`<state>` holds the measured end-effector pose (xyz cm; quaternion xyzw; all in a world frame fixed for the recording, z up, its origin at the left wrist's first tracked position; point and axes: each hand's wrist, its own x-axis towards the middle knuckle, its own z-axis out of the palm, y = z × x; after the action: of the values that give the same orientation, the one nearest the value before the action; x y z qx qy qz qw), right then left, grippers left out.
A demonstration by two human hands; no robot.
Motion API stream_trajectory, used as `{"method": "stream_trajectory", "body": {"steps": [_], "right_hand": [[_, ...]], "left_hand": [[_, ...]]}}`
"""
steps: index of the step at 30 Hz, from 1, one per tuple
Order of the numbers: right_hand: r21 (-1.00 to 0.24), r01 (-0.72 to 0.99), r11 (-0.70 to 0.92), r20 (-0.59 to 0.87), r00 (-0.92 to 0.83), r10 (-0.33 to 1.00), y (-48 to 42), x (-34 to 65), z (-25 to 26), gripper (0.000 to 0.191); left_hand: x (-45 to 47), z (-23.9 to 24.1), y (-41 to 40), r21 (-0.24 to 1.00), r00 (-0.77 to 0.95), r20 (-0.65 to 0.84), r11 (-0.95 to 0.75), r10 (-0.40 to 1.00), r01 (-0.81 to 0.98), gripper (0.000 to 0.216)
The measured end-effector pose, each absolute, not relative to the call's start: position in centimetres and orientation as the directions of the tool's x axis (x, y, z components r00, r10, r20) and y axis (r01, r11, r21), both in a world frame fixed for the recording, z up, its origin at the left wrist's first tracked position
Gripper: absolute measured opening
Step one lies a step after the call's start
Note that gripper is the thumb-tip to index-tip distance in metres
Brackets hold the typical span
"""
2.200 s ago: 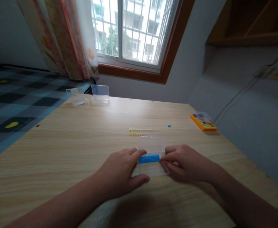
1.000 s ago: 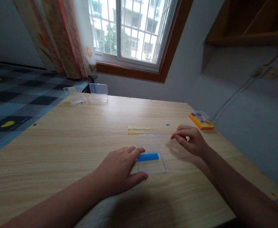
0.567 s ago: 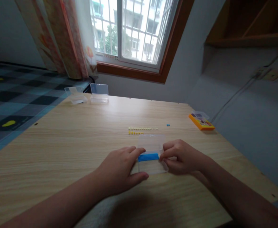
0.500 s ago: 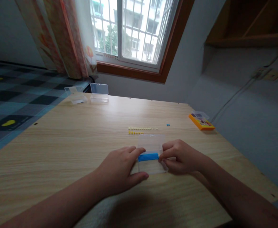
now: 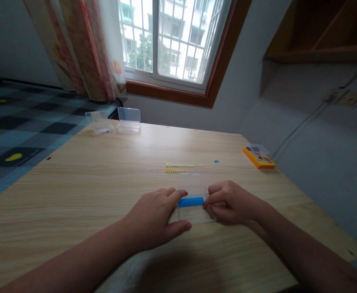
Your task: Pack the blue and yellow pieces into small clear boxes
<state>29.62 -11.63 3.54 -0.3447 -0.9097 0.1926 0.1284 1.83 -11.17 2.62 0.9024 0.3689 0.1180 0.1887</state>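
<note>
A clear plastic box (image 5: 193, 215) lies unfolded in front of me, its transparent lid (image 5: 193, 183) on the far side. Across its middle rests a ridged blue strip (image 5: 191, 202); whether it is one piece or several side by side I cannot tell. My left hand (image 5: 157, 215) holds the box at its left side, thumb along the front edge and index finger at the strip's left end. With thumb and fingers pinched together, my right hand (image 5: 227, 201) grips the strip's right end at the box's right edge. Its fingertips partly hide that end.
Beyond the box lie a row of small pale pieces (image 5: 186, 165), a row of yellow pieces (image 5: 175, 171) and small blue bits (image 5: 216, 161). An orange box (image 5: 259, 158) stands at the right edge. Two open clear boxes (image 5: 129, 126) (image 5: 101, 127) sit at the far left.
The view has shifted very slightly. Both hands, the box and the blue strip hold the same positions.
</note>
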Motion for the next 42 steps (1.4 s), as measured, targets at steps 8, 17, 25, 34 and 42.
{"method": "stream_trajectory", "body": {"steps": [8, 17, 25, 34, 42], "right_hand": [[-0.414, 0.601, 0.683, 0.078, -0.725, 0.685, -11.8, 29.5, 3.7, 0.018], [-0.443, 0.604, 0.663, 0.082, -0.709, 0.700, -11.8, 29.3, 3.7, 0.019], [-0.462, 0.569, 0.680, 0.109, -0.725, 0.680, -11.6, 29.7, 3.4, 0.019], [-0.448, 0.515, 0.731, 0.366, -0.640, 0.675, -11.1, 31.2, 3.6, 0.021], [-0.495, 0.808, 0.319, 0.539, -0.003, 0.842, -5.4, 36.2, 0.3, 0.031]], "left_hand": [[1.8, 2.8, -11.2, 0.417, 0.704, 0.063, -0.660, 0.707, 0.625, 0.060], [1.8, 2.6, -11.2, 0.415, 0.700, 0.075, -0.660, 0.710, 0.626, 0.060], [1.8, 2.5, -11.1, 0.414, 0.701, 0.067, -0.659, 0.710, 0.628, 0.061], [1.8, 2.8, -11.2, 0.406, 0.701, 0.057, -0.658, 0.711, 0.634, 0.061], [1.7, 2.5, -11.0, 0.411, 0.706, 0.070, -0.665, 0.705, 0.623, 0.061]]}}
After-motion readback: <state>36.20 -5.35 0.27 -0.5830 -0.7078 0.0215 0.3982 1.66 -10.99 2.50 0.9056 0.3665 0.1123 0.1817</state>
